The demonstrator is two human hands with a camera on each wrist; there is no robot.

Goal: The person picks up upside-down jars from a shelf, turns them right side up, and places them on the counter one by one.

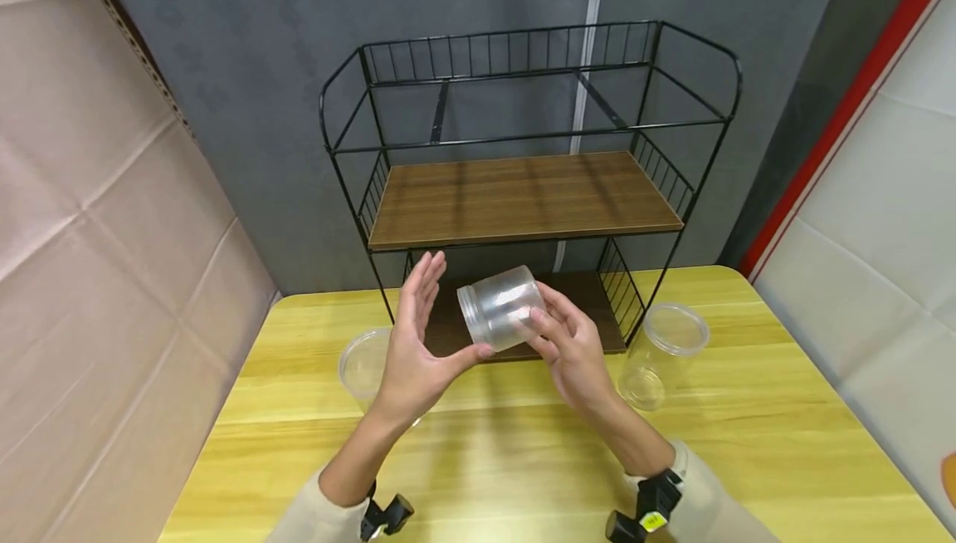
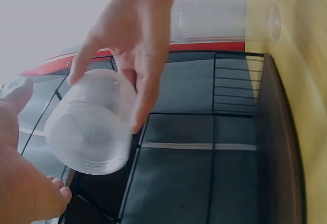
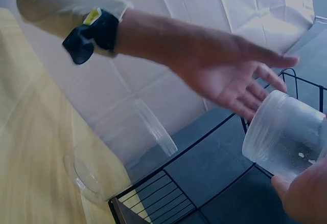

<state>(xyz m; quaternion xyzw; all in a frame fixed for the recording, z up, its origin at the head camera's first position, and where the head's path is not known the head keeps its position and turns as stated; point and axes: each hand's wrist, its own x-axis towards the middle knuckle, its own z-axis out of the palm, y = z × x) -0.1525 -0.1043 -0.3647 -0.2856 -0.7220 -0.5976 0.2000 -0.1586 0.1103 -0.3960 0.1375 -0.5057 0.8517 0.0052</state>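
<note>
A small clear plastic jar (image 1: 504, 306) is tilted in mid-air above the table, its ridged end toward the left. My right hand (image 1: 571, 344) grips it by the other end, fingers and thumb around its side. Beside the ridged end is my left hand (image 1: 418, 364), with straight fingers raised and the thumb stretched out below the jar. Whether that thumb touches the jar is hard to tell. In the left wrist view the jar (image 2: 92, 127) hangs below the right hand (image 2: 135, 40). The right wrist view has the left hand (image 3: 225, 70) spread near the jar (image 3: 286, 137).
A black wire rack (image 1: 530, 140) with brown wooden shelves (image 1: 523, 198) stands at the back of the yellow wood-grain table (image 1: 515, 460). One clear jar (image 1: 362, 364) stands at its left front, partly behind the left hand. Another, taller clear jar (image 1: 665, 352) is at its right front.
</note>
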